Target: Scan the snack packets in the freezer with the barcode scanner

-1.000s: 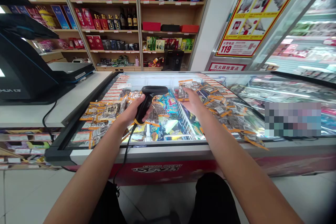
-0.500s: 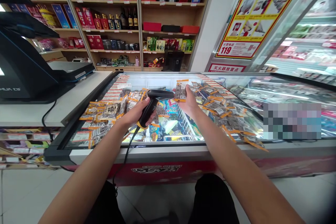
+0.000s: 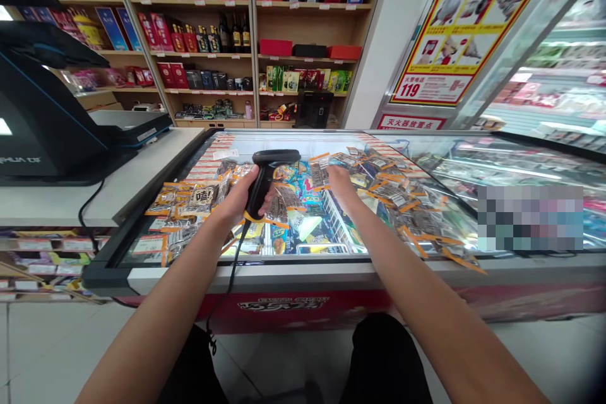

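Observation:
My left hand (image 3: pixel 237 199) is closed around the grip of a black barcode scanner (image 3: pixel 269 167) with a yellow base, its head pointing right. A black cable (image 3: pixel 226 293) hangs from it. My right hand (image 3: pixel 339 183) pinches a small orange-edged snack packet (image 3: pixel 320 173) just right of the scanner head. Both hands hover over the glass lid of a chest freezer (image 3: pixel 293 268). Several similar packets lie on the glass in a pile to the left (image 3: pixel 189 202) and a wider spread to the right (image 3: pixel 407 202).
A black cash register (image 3: pixel 42 120) sits on the white counter (image 3: pixel 118 192) at left. Shelves of boxed liquor and bottles (image 3: pixel 222 31) fill the back wall. A red and yellow poster (image 3: pixel 454 25) and a glass-door cooler (image 3: pixel 544 76) are at right.
My right hand brought the packet down and left, closer to the scanner head. The scanner swung slightly right and then back, and now stands more upright.

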Available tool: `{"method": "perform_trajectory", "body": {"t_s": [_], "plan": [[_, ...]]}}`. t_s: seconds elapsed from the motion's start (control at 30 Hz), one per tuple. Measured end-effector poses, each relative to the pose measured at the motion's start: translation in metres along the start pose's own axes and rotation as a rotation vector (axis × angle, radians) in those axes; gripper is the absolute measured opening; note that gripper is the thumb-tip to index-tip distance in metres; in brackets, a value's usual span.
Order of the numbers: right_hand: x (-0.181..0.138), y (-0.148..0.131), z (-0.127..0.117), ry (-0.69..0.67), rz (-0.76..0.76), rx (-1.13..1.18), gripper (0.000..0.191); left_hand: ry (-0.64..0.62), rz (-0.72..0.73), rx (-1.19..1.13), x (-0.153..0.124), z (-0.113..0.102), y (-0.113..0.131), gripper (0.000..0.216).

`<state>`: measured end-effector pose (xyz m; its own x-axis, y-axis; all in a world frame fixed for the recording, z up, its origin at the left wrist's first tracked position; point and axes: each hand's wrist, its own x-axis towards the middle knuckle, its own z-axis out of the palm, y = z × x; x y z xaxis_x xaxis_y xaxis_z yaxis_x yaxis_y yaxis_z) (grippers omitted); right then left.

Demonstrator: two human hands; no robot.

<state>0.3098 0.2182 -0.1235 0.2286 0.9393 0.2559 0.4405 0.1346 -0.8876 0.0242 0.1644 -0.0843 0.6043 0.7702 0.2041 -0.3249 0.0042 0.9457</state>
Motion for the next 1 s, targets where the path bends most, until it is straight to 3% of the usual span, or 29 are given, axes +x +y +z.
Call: {"method": "perform_trajectory", "body": {"t_s": [0.27,0.4,0.5,0.6,0.7,0.87,1.0], "plan": [[-0.004,0.004,0.001,-0.012,0.085,-0.211,0.025,0.095,0.061,-0.082,-0.002,0.005,0.007,0.05],[-0.011,-0.005,0.009,-0.222,0.06,-0.136,0.053,0.07,0.07,-0.124,-0.001,0.002,0.005,0.048],[-0.01,-0.009,0.01,-0.336,-0.018,-0.166,0.051,0.066,0.065,-0.124,0.0,0.0,0.006,0.049],[0.012,-0.003,-0.001,-0.234,-0.093,-0.398,0.047,0.079,0.062,-0.118,0.002,0.0,0.005,0.049],[0.048,0.015,-0.025,-0.031,-0.146,-0.784,0.054,0.084,0.051,-0.106,0.003,-0.001,0.002,0.049],[0.087,0.042,-0.056,-0.098,0.001,-0.992,0.069,0.076,0.029,-0.087,0.005,-0.002,-0.004,0.05],[0.084,0.041,-0.058,-0.109,-0.148,-0.957,0.05,0.056,0.027,-0.07,0.005,-0.001,-0.005,0.055]]}}
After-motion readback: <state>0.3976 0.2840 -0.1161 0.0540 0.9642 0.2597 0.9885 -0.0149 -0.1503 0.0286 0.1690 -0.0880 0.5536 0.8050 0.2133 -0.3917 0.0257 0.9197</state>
